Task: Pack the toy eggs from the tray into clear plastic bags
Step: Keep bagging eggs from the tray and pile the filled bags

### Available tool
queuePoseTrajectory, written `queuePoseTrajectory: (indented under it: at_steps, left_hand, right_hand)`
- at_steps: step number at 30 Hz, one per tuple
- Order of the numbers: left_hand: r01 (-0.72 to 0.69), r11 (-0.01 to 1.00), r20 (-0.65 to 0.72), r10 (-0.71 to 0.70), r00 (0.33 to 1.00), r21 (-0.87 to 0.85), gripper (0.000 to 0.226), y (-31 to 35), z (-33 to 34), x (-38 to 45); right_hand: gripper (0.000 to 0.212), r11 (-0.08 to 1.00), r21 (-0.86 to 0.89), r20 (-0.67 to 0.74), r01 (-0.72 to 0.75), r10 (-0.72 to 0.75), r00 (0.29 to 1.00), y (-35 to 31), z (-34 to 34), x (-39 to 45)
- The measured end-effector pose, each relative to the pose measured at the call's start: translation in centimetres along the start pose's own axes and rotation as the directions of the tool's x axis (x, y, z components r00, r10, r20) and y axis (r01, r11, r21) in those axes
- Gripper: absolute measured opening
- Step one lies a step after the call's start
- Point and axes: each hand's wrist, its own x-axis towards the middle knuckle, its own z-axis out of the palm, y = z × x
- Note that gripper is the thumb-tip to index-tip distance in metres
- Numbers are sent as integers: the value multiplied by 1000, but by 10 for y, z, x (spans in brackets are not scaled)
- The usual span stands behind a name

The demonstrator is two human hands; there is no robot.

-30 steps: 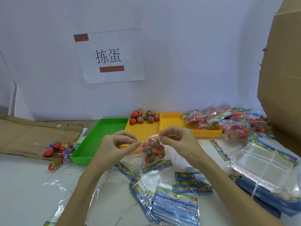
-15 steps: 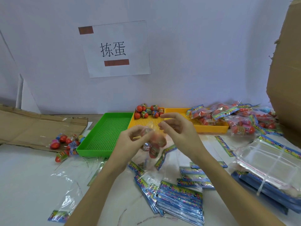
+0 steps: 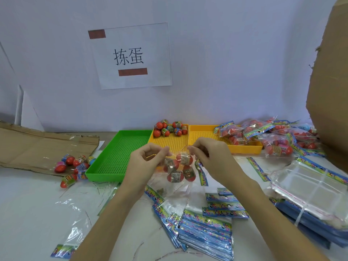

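Head view, looking down over the person's arms: a small clear plastic bag (image 3: 178, 170) hangs in the air between both hands, above the white tabletop (image 3: 33, 208) and in front of the trays. The left hand (image 3: 145, 162) pinches its top edge on one side with curled fingers, and the right hand (image 3: 211, 157) pinches the other side the same way. Inside the bag sit four red toy eggs (image 3: 176, 177), each wrapped with a printed paper band, bunched together; a colourful printed header strip (image 3: 201, 174) dangles from the bag by the right wrist.

Three perforated plastic trays stand side by side at the back: one green tray (image 3: 116, 157) and two yellow ones. The middle yellow tray (image 3: 169, 143) has a cluster of about eight loose banded eggs (image 3: 169, 129) in its far end. The right yellow tray (image 3: 209, 134) holds filled bags, part of a heap of packed bags (image 3: 278, 136) spilling off to the right; I cannot count them.

Roughly eight more loose eggs (image 3: 73, 166) lie left of the green tray, on the edge of flattened brown cardboard (image 3: 37, 146). A stack of flat empty bags with blue printed headers (image 3: 205, 234) lies near the front.
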Motion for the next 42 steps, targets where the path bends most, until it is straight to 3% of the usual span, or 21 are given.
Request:
queuePoseTrajectory:
  at_steps: [4, 8, 12, 16, 18, 20, 22, 24, 27, 32, 36, 42]
  left_hand:
    - [-61, 996, -101, 67, 993, 61, 22, -2, 4, 1]
    - [-222, 962, -170, 248, 954, 157, 17, -2, 3, 0]
    - [-67, 998, 14, 67, 998, 3, 33, -1, 3, -2]
    - [17, 999, 91, -13, 996, -51, 25, -4, 6, -2]
    - [55, 990, 52, -49, 997, -128, 24, -4, 6, -1]
    - [78, 977, -21, -84, 996, -199, 21, -3, 4, 1]
    - [70, 974, -112, -96, 989, -216, 18, -2, 1, 3]
    - [59, 965, -150, -101, 983, -257, 21, -2, 0, 3]
    - [100, 925, -13, -113, 994, -365, 39, 3, 4, 1]
    - [165, 955, 139, -133, 981, -248, 70, 4, 8, -1]
    - [126, 984, 165, -104, 981, -128, 74, 0, 6, -2]
    - [183, 948, 241, -119, 963, -261, 65, 3, -4, 1]
  right_hand:
    - [27, 976, -147, -176, 160, -185, 967, -10, 0, 0]
    - [23, 978, -68, -241, 197, -208, 948, -13, 5, -1]
    - [20, 989, 68, -220, 135, -117, 969, -7, 5, 0]
    - [23, 985, 149, -199, 86, -55, 979, -10, 4, 1]
    - [31, 961, 275, -120, -26, 61, 991, -13, 5, 1]
    - [35, 914, 374, 50, -156, 148, 988, -12, 4, -1]
    - [31, 907, 346, 220, -239, 169, 961, -10, 5, -3]
    - [25, 908, 326, 278, -264, 175, 945, -8, 8, -3]
    - [16, 867, 413, 173, -281, 228, 958, -10, 12, -3]
    - [22, 779, 549, 17, -302, 351, 936, -8, 12, -2]
    - [23, 801, 520, 8, -297, 343, 939, -6, 10, -2]
    - [21, 808, 497, 83, -315, 317, 945, 2, 2, 1]
